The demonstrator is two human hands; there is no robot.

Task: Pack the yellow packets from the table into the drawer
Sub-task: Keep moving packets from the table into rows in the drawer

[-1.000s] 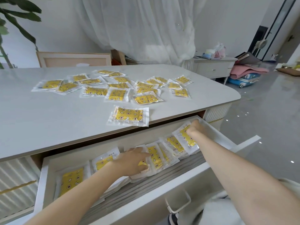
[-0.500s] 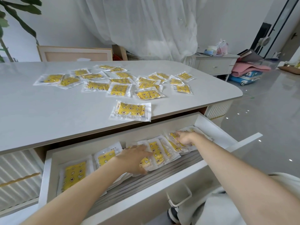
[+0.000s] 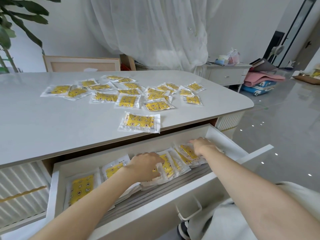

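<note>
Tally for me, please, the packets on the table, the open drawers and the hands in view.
Packets on the table: about 19, as some overlap
Open drawers: 1
Hands: 2, the left hand and the right hand
Total: about 22

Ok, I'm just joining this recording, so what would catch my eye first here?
A scatter of yellow packets covers the white table, with a lone packet near its front edge. Below, the left hand and right hand rest on the row of packets in the open drawer.
</note>
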